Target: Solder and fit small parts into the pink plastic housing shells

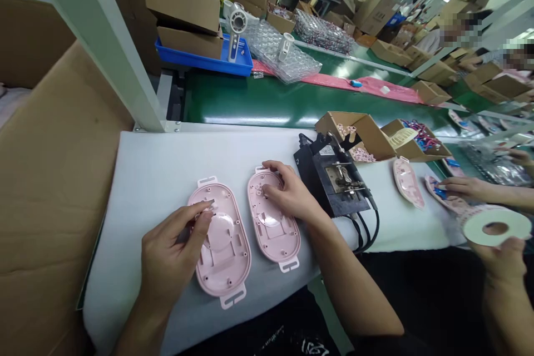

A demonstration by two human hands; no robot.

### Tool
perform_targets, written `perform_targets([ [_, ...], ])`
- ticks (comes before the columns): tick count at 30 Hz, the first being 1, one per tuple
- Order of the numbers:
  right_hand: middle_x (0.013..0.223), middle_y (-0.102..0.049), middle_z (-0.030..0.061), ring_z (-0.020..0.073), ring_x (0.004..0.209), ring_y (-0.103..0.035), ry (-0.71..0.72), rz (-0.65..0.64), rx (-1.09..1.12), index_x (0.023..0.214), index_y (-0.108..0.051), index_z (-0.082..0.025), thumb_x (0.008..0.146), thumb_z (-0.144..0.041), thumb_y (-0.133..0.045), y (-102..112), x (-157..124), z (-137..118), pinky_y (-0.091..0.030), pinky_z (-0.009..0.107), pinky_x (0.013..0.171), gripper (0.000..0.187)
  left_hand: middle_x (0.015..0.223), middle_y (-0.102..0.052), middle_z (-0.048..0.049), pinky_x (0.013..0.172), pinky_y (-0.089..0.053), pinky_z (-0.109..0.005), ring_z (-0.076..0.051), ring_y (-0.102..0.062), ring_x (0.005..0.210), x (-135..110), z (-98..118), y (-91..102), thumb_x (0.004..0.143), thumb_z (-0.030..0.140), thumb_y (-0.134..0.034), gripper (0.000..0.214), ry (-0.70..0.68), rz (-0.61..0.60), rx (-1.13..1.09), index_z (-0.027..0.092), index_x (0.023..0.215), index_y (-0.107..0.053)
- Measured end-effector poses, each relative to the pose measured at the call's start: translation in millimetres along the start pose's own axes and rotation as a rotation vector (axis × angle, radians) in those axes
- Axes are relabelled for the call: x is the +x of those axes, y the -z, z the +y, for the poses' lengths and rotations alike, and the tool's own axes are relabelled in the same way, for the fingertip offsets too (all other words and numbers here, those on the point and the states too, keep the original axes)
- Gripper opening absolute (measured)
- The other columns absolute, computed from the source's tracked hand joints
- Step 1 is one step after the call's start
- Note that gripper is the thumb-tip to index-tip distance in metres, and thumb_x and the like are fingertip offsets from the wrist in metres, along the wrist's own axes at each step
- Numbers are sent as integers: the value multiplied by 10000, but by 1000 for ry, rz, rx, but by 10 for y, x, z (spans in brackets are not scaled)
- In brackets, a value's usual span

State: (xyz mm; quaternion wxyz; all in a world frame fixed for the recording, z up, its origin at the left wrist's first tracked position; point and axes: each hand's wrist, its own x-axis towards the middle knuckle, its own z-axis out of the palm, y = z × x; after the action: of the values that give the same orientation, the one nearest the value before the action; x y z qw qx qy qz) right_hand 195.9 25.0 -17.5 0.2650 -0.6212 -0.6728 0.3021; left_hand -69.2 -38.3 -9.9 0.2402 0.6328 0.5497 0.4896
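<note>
Pink housings [225, 264] (cardboard box [371, 136] of pink pieces [362, 154])

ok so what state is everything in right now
left hand: pinching a small grey piece above the left pink shell
left pink shell: lying hollow side up
right hand: fingers spread on the right pink shell
right pink shell: lying hollow side up
cardboard box: open, pink pieces inside

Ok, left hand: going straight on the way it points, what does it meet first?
The left hand would likely meet the upper rim of the pink plastic shell it is over, past its fingertips; depth is unclear.
</note>
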Motion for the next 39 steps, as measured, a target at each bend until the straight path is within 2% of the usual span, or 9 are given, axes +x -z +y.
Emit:
perform_targets([
  [8, 1315, -591, 60, 263, 1287, -520, -39, 8, 19, 1355, -573, -311, 818, -255, -622, -26, 7, -15, -404, 476, 1150, 542, 947, -766, 90, 751, -548, -142, -50, -695, 801, 21, 34, -28, 913, 235, -735, 145, 28, 27, 7, 317, 1031, -755],
  [14, 1344, -563, 59, 254, 1301, -503, -63, -19, 8, 1378, -552, -322, 825, -264, -616, -21, -6, -20, -392, 467, 1157, 560, 952, -777, 79, 758, -574, -145, -64, -717, 816, 25, 18, -28, 891, 217, -753, 150, -21, 28, 25, 293, 1020, -761],
  [18, 1358, -543, 63, 274, 1305, -492, -101, -52, -24, 1378, -543, -338, 827, -288, -615, 19, -2, -73, -366, 512, 1160, 558, 976, -777, 85, 787, -576, -137, -58, -718, 846, 20, 15, -24, 893, 218, -752, 162, -13, 29, 39, 301, 1032, -760],
  [26, 1243, -577, 91, 304, 1232, -511, -154, -90, -85, 1312, -549, -276, 792, -249, -594, 58, 61, -192, -355, 546, 1131, 523, 939, -773, 97, 737, -574, -149, -55, -708, 778, 30, 40, -36, 897, 243, -751, 137, 31, 33, 52, 311, 1016, -762],
  [39, 1297, -569, 86, 333, 1294, -469, -67, -29, -53, 1340, -539, -291, 790, -222, -569, 1, -7, -96, -349, 595, 1137, 556, 947, -782, 43, 739, -608, -238, -119, -723, 784, 13, 33, -40, 902, 288, -746, 125, 60, 53, 29, 307, 1021, -777],
])
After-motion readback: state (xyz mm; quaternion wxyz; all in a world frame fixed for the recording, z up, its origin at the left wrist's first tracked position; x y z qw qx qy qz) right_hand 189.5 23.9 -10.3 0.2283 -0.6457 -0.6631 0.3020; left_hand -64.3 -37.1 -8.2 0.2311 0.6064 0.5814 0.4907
